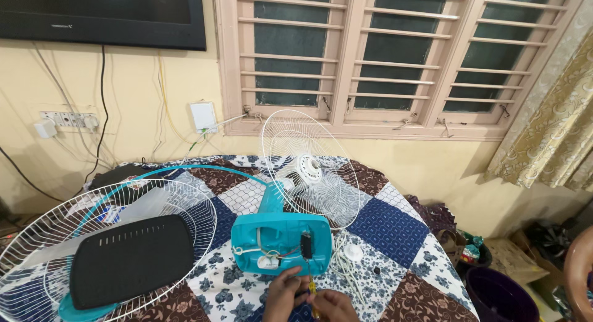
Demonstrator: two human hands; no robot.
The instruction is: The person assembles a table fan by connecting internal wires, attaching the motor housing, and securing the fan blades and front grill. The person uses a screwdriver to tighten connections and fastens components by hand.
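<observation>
I see one screen: a flat television (102, 16) mounted on the yellow wall at top left, wide rectangle, black frame, dark and blank, cut off by the upper edge; a black cable hangs below it; on the floor at lower right, beside the counter (383, 226), a small crumpled packet (471, 253), green with red, too small to make out further; no other labels or signs I can tell.

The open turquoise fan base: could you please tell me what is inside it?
Inside the turquoise fan base: white wires, a black capacitor-like block, a small white part. Its lower edge is covered by the left hand.
</observation>
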